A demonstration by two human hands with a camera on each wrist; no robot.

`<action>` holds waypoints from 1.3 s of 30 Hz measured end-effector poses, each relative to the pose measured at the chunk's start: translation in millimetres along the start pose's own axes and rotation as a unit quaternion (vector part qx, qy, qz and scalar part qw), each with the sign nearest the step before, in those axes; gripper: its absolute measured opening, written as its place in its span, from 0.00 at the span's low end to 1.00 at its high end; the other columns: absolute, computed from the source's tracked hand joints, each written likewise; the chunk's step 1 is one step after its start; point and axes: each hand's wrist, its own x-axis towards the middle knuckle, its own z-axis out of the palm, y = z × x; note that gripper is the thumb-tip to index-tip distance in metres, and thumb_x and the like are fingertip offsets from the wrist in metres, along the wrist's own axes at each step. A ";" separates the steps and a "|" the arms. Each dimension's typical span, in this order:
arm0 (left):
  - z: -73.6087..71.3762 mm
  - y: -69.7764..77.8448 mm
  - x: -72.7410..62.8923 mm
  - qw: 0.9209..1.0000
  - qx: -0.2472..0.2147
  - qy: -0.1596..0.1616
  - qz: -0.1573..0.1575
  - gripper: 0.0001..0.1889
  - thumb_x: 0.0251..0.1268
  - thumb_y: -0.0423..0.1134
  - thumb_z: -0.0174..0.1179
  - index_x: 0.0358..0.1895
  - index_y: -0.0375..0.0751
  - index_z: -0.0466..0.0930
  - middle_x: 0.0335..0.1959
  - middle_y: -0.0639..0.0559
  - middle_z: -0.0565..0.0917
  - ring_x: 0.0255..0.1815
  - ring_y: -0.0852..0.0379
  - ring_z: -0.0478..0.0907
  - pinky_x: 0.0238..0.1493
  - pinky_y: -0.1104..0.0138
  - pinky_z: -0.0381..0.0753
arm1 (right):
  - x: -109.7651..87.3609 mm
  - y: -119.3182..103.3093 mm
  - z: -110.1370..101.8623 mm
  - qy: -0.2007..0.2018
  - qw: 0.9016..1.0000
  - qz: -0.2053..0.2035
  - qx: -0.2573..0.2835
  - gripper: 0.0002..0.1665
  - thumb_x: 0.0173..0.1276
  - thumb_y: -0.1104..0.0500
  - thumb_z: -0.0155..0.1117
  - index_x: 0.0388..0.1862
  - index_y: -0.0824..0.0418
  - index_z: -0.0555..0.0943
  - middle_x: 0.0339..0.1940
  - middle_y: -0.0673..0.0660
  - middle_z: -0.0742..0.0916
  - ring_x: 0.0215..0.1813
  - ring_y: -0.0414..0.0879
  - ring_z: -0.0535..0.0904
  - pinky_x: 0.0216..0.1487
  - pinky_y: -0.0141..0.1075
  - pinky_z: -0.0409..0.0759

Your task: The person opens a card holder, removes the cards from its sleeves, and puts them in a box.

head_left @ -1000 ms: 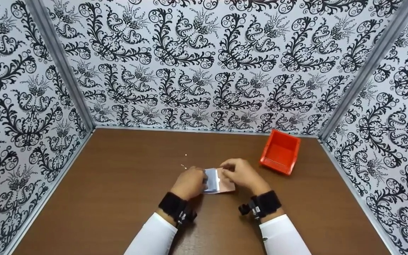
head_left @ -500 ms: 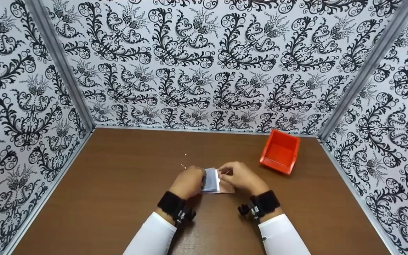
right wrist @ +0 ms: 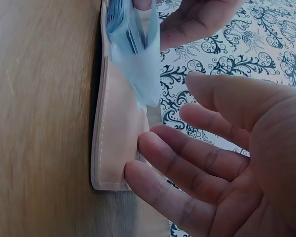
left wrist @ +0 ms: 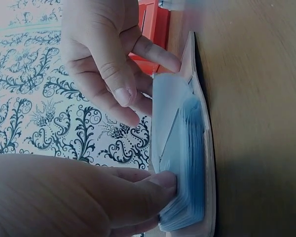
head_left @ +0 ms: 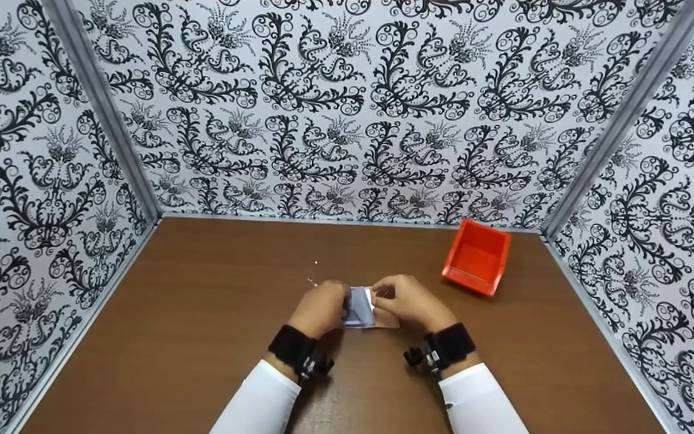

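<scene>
A card holder with a pale tan lining lies spread on the table under both hands. Its stack of clear plastic card sleeves fans up at the left side. My left hand pinches the sleeves, its thumb pressed on their face. One loose sleeve bends across toward the tan side. My right hand is at the right part of the holder, fingers loosely bent and apart, with fingertips right at the cover's edge. In the right wrist view its thumb stands away from the holder.
A red plastic bin sits at the back right of the brown table. Small white specks lie just beyond the left hand. Patterned wall panels enclose the table at the back and both sides.
The right hand has shifted slightly toward the sleeves. A sleeve leaf has turned, and the bright edge beside the tan side looks narrower. The left hand has barely moved.
</scene>
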 end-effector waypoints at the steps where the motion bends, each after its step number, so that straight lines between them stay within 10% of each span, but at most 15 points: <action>1: 0.2 -0.2 0.9 1.000 -0.005 0.001 0.000 0.05 0.65 0.29 0.78 0.37 0.43 0.92 0.36 0.51 0.91 0.35 0.53 0.84 0.40 0.53 0.88 | -0.1 -0.9 -0.4 -0.003 1.000 -0.002 0.002 0.19 0.76 0.58 0.76 0.60 0.65 0.92 0.52 0.61 0.96 0.55 0.55 0.94 0.63 0.54 0.92; 21: 0.5 -0.7 2.7 0.999 -0.007 0.014 0.031 0.11 0.63 0.23 0.70 0.29 0.43 0.92 0.25 0.56 0.84 0.24 0.57 0.72 0.26 0.64 0.73 | -3.7 -20.3 6.2 -0.004 0.995 -0.029 -0.097 0.28 0.57 0.44 0.92 0.45 0.58 0.87 0.44 0.54 0.87 0.43 0.45 0.81 0.47 0.43 0.86; 34: 3.8 -3.8 2.1 1.000 0.012 0.026 0.006 0.10 0.57 0.22 0.72 0.29 0.42 0.85 0.34 0.45 0.92 0.29 0.52 0.82 0.36 0.51 0.88 | -0.3 -18.1 8.3 0.028 0.992 -0.018 -0.121 0.12 0.66 0.55 0.83 0.36 0.54 0.85 0.30 0.48 0.85 0.33 0.43 0.78 0.37 0.40 0.79; 39: 2.6 -1.1 2.0 1.000 0.019 0.021 -0.005 0.08 0.57 0.26 0.76 0.30 0.40 0.86 0.36 0.43 0.92 0.31 0.48 0.86 0.37 0.50 0.90 | 0.3 -16.9 6.3 0.063 0.993 0.008 -0.097 0.14 0.64 0.64 0.81 0.48 0.61 0.89 0.36 0.53 0.90 0.38 0.47 0.83 0.44 0.46 0.86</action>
